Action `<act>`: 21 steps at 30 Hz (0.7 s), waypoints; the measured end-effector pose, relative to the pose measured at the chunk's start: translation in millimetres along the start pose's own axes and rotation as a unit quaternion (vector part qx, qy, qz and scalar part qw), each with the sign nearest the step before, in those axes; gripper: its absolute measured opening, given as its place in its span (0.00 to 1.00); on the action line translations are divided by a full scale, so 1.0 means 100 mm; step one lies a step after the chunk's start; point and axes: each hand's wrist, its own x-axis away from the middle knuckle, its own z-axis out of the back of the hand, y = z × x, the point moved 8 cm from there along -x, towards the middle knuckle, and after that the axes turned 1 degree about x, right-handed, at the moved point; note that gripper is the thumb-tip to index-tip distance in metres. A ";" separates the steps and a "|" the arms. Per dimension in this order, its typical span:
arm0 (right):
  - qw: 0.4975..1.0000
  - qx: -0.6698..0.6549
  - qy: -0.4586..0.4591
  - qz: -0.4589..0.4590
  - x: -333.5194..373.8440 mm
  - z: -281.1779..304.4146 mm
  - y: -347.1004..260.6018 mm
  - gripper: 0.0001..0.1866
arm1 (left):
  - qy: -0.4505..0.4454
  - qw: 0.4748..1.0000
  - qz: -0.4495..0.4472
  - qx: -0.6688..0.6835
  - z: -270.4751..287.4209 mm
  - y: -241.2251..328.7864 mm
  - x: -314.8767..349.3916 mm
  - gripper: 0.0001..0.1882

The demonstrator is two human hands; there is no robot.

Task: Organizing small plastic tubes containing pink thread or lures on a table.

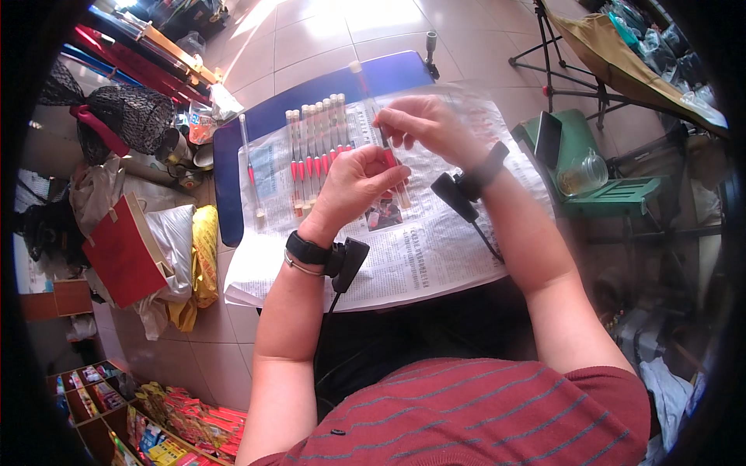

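Note:
A slim clear tube [358,78] with a pale cap and a red-and-dark fishing float [390,158] slants across the newspaper. My left hand [353,186] is closed around its middle, thumb and fingers pinching beside the red float body. Higher up, my right hand [431,128] has its thumb and fingertips drawn together at the float's dark part; the exact contact is partly hidden. Left of my hands lies a row of several capped tubes [308,140] with red floats inside. One more tube [249,163] lies apart at the newspaper's left side.
Newspaper [326,272] covers most of the blue table [228,190]. To the right, a green chair [602,203] carries a phone [548,140] and a clear jar [583,175]. Bags and a red box [128,252] stand left. Both wrists wear black straps with cabled devices.

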 end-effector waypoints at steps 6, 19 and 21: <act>1.000 0.006 -0.002 -0.001 0.00 0.00 0.01 0.14 | -0.005 1.000 0.001 0.009 0.00 0.00 0.00 0.11; 1.000 0.017 0.005 -0.003 -0.02 0.01 0.05 0.15 | 0.002 1.000 0.000 0.025 0.02 -0.01 -0.01 0.12; 1.000 0.019 0.008 -0.005 -0.02 0.02 0.05 0.15 | 0.012 1.000 0.007 0.019 0.03 -0.03 -0.01 0.12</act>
